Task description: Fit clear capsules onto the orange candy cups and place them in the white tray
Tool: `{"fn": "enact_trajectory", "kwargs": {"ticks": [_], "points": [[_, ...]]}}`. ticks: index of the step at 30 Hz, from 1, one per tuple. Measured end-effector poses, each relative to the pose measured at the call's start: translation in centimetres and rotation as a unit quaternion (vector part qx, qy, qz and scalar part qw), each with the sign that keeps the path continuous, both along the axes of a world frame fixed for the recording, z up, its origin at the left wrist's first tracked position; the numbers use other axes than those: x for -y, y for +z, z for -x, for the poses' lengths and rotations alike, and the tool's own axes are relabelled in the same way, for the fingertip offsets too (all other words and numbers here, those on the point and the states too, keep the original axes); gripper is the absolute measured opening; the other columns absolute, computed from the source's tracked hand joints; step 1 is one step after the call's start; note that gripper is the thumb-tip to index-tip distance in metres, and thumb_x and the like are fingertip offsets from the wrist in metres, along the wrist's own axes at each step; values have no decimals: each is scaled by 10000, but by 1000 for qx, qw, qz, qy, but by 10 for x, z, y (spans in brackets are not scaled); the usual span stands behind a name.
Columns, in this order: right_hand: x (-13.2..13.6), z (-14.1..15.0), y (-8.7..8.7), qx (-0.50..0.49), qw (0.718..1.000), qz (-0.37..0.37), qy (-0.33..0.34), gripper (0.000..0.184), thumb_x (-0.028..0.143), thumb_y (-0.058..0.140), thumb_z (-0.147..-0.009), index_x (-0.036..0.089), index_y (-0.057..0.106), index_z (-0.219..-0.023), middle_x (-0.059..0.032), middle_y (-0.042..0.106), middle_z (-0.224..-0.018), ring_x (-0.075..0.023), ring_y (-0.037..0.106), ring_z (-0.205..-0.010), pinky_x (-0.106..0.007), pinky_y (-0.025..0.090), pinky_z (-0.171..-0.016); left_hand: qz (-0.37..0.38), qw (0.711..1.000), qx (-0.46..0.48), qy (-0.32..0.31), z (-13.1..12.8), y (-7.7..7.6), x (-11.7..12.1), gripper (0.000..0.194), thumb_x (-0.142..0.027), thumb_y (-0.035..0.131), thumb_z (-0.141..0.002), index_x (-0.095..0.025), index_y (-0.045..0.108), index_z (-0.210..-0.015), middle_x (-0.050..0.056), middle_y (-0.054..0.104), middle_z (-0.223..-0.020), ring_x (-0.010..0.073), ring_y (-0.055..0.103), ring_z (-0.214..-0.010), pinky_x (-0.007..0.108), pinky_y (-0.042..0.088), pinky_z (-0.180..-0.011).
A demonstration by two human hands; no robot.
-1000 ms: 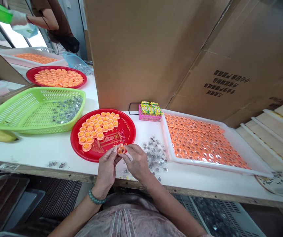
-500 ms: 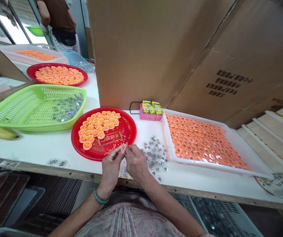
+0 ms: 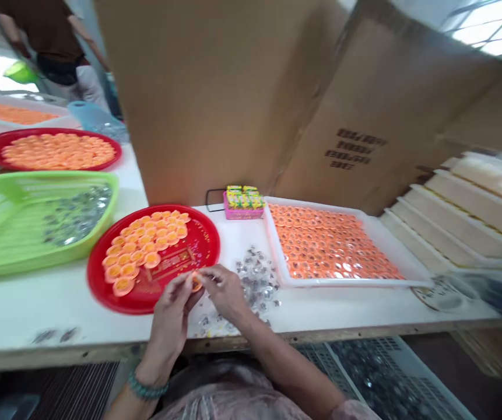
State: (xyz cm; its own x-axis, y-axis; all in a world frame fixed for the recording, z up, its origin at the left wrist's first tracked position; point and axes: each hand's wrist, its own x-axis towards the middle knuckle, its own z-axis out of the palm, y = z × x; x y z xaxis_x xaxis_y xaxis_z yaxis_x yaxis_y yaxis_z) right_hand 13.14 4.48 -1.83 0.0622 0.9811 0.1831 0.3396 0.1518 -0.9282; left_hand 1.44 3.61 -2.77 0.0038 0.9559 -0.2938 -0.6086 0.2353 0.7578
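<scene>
Between my two hands is a small round orange piece, held just off the lower right rim of a red tray. My left hand pinches it from the left, a beaded bracelet on that wrist. Fingers of my right hand close on its right edge. Similar orange discs lie in overlapping rows on the tray's left and upper part. Right of my hands, small clear round pieces with dark centres are spread on the white table.
A white tray full of finished-looking orange discs stands right, beside stacked white trays. Behind are a pink basket of small yellow-green packets and a tall cardboard sheet. Left stands a green basket; a person is behind.
My view has turned to the right, so the tray and baskets sit further left. My hands have parted slightly and the orange piece between them now shows more plainly.
</scene>
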Motion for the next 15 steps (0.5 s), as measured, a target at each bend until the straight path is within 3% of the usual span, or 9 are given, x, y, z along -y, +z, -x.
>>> {"fn": "enact_trajectory", "kwargs": {"ticks": [5, 10, 15], "points": [[2, 1, -5, 12, 1000, 14, -17, 238, 415, 614, -809, 248, 716, -945, -12, 688, -818, -132, 618, -713, -216, 475, -655, 21, 998, -54, 7, 2, -15, -9, 374, -357, 845, -520, -211, 673, -818, -8, 689, -864, 169, 620, -852, 255, 556, -736], [3, -9, -9, -88, 992, 68, -52, 313, 490, 669, -732, 233, 729, -900, -5, 654, -755, -122, 567, -631, -209, 441, -587, 30, 995, -83, -39, 1, -27, -23, 438, -398, 866, -406, -230, 674, -762, -11, 699, -868, 230, 634, -870, 299, 580, -709], [8, -35, -1, -158, 982, 102, -13, 368, 525, 740, -617, 226, 727, -832, 21, 605, -671, -106, 513, -597, -203, 401, -556, 1, 981, -177, -75, -10, -36, -28, 414, -459, 806, -466, -347, 671, -841, -43, 714, -864, 294, 659, -866, 388, 586, -674]]}}
